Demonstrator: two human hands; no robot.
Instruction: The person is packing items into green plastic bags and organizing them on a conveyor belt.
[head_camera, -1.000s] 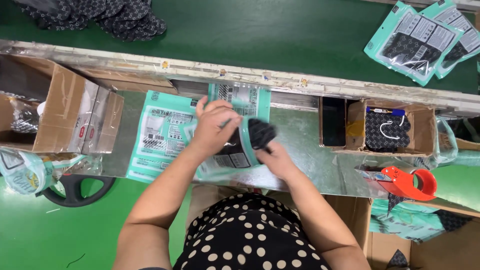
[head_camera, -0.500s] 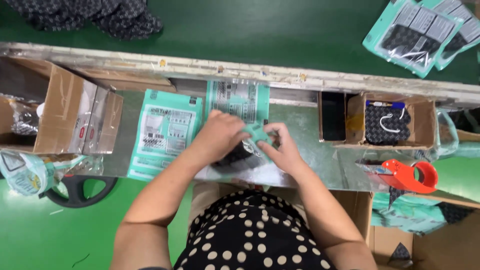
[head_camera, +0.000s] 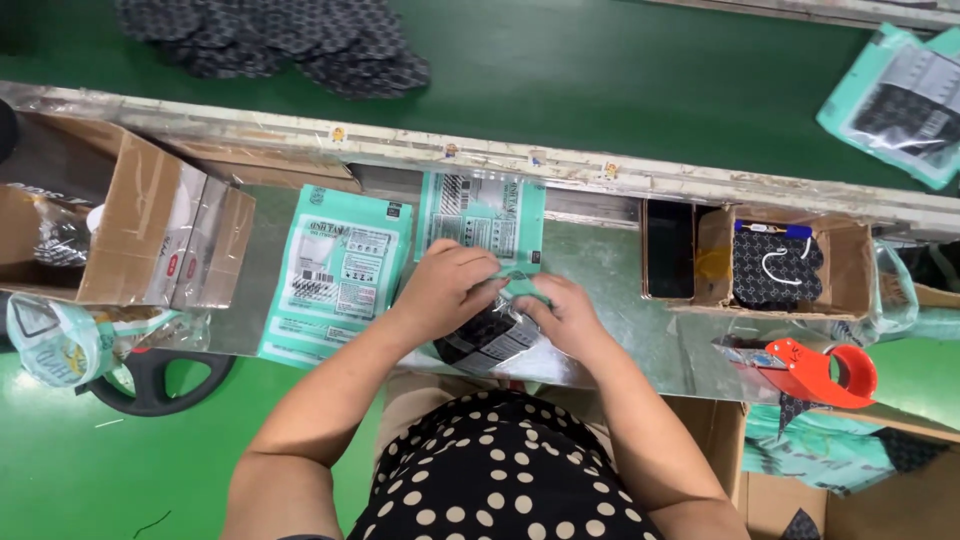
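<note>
Seen from above, at a narrow metal desk (head_camera: 610, 275) beside a green conveyor belt (head_camera: 600, 90). Left hand (head_camera: 450, 285) curled over the top of a teal pouch (head_camera: 490, 335), fingers bent and pressing down, holding the pouch steady against the desk. Right hand (head_camera: 565, 315) closed on the same pouch from the right side, fingertips pinching at its upper edge, probably to shut the opening or push the dark patterned cloth fully inside. Pouch lying at the near edge of the desk, directly in front of the body, dark contents visible through the clear part.

Behind the hands, 2 flat teal pouches: 1 empty pouch (head_camera: 340, 275) to the left, 1 more pouch (head_camera: 485, 215) upright against the belt rail, both within easy reach as stock. Open cardboard box (head_camera: 150, 225) far left. Small cardboard box (head_camera: 780, 265) on the right with folded dark cloth inside. Black phone (head_camera: 668, 248) standing just beside that box. Red tape dispenser (head_camera: 815, 370) at the right desk edge, well apart from both hands. Pile of dark cloth (head_camera: 290, 40) on the belt.
</note>
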